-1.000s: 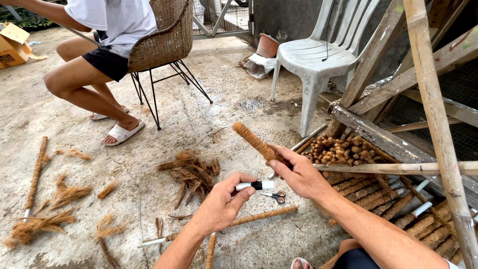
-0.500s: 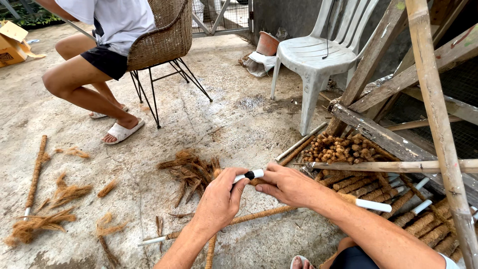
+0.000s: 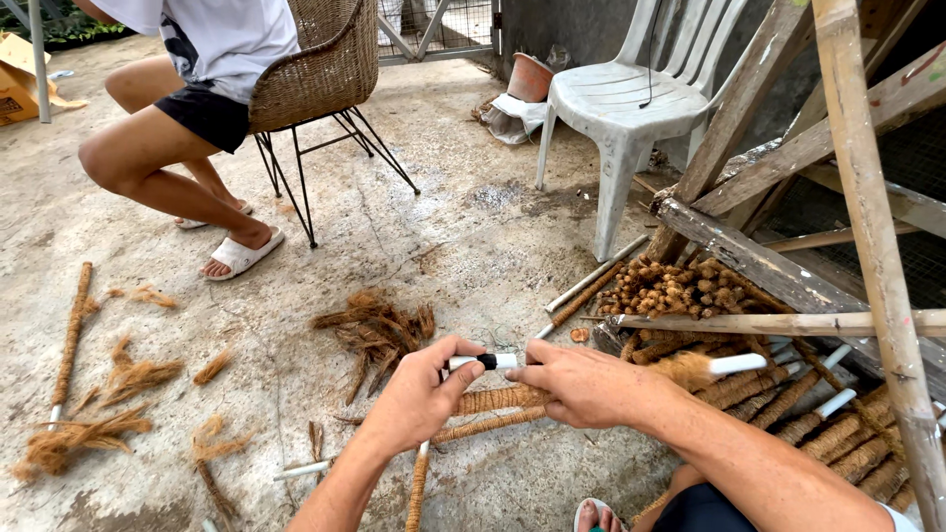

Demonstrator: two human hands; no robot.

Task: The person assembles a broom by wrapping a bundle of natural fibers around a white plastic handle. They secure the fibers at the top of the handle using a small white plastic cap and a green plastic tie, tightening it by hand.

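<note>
L hand fingers pinched on small white cutter w/ black tip; R hand clamped round brown coir-wrapped white pipe, held just in front of stacked coir-wrapped poles, near loose coir pile.

Brown coir-wrapped stick, white tube end. White plastic chair, brown woven wicker chair. Grey concrete floor, brown fibre tufts.
</note>
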